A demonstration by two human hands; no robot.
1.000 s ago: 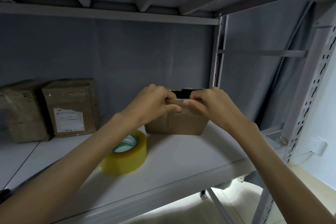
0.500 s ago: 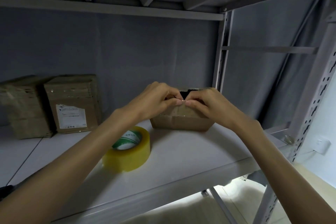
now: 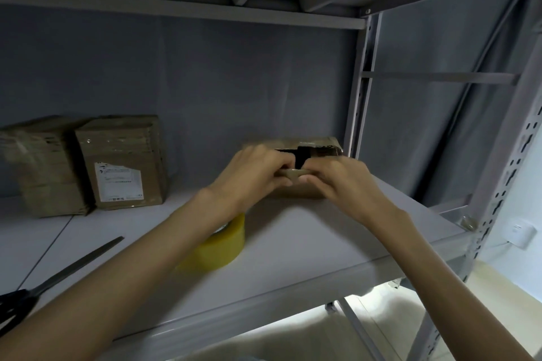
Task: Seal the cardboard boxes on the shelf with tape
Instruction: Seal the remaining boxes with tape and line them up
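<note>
A small brown cardboard box [image 3: 318, 145] stands at the back right of the grey shelf [image 3: 308, 243], its top flaps partly apart with a dark gap between them. My left hand [image 3: 255, 176] and my right hand [image 3: 340, 182] meet at the box's near top edge, fingers pinching the front flap there. A yellow roll of tape [image 3: 218, 246] lies flat on the shelf, partly hidden under my left forearm.
Two brown cardboard boxes stand at the back left, one plain [image 3: 44, 167] and one with a white label [image 3: 123, 161]. Black-handled scissors [image 3: 58, 275] lie at the shelf's front left. A perforated upright post [image 3: 507, 184] borders the right side, and another shelf hangs overhead.
Both hands stay pinched on the box's front flap, now a little lower on its near edge. The view has shifted, bringing the scissors into sight at the left.
</note>
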